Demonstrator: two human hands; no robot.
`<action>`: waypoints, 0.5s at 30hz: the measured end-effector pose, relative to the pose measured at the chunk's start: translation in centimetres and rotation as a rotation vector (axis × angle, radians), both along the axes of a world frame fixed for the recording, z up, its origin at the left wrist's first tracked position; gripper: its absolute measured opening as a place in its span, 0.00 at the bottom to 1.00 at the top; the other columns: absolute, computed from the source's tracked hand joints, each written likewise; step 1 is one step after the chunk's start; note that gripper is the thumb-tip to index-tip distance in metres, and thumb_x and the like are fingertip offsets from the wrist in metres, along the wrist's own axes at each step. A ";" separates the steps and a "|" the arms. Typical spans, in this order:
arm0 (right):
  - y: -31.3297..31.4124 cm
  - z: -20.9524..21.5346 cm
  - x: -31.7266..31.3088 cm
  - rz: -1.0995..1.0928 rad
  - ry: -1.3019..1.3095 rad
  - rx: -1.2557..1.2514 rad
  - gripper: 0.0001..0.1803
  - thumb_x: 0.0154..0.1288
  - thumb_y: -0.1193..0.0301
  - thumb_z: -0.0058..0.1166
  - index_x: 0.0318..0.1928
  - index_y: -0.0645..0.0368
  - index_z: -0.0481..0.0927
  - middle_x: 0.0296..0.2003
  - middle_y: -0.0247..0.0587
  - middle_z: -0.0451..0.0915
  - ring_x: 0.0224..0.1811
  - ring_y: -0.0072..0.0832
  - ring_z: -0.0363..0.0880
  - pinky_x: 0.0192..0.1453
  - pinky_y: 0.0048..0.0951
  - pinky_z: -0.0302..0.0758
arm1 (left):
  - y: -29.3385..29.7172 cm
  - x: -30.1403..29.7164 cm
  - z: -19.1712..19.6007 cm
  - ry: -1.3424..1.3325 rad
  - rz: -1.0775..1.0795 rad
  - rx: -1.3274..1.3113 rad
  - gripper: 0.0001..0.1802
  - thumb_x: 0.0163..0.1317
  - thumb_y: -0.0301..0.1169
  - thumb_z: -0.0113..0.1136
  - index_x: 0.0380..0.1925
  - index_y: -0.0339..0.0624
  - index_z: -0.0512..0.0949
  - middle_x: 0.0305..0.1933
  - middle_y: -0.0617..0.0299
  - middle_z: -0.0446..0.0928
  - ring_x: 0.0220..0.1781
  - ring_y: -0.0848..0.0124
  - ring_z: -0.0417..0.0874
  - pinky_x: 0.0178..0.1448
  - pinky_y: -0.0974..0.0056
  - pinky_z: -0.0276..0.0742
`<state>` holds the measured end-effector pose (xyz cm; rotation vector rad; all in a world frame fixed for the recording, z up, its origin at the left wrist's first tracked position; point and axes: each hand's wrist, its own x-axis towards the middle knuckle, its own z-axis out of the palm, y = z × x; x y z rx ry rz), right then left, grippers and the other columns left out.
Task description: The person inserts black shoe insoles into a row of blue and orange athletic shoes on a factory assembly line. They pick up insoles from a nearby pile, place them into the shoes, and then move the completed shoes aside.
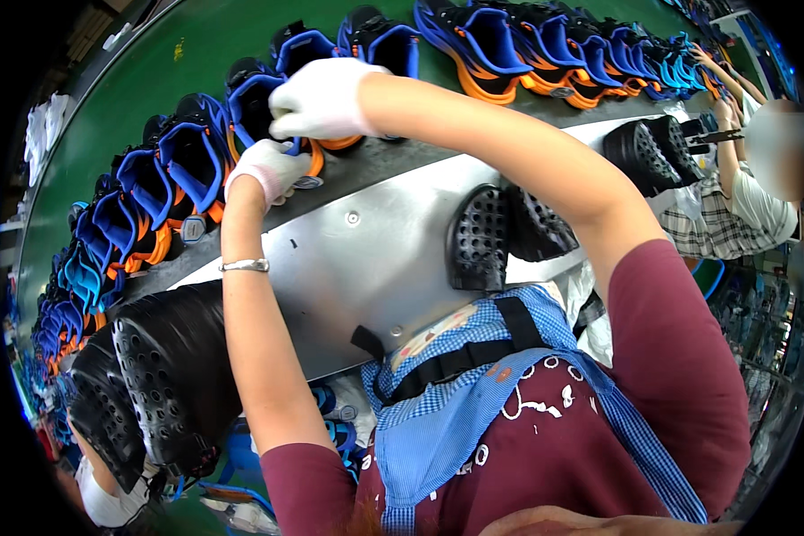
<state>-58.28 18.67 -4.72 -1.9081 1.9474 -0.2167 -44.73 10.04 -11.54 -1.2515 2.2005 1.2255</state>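
White-gloved work at a blue-and-orange shoe (248,91)

A blue checked apron (456,420) is worn before a silver metal plate (366,259), at whose right side black, hole-studded pieces (480,239) are set. Beyond the plate, the left hand (266,171) is curled at the shoe's near end, and the right hand (323,98) is bent over it; whether anything is gripped by either cannot be told. The shoe is placed within a row of similar shoes (192,170) along a green surface (107,98).
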 end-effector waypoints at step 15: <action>34.9 0.9 -1.5 -0.552 0.095 -0.094 0.31 0.47 0.55 0.69 0.51 0.55 0.77 0.47 0.45 0.78 0.52 0.44 0.77 0.56 0.38 0.75 | 3.7 -3.3 1.8 0.279 -0.364 -0.823 0.29 0.62 0.49 0.57 0.53 0.36 0.78 0.57 0.44 0.77 0.59 0.50 0.78 0.63 0.56 0.73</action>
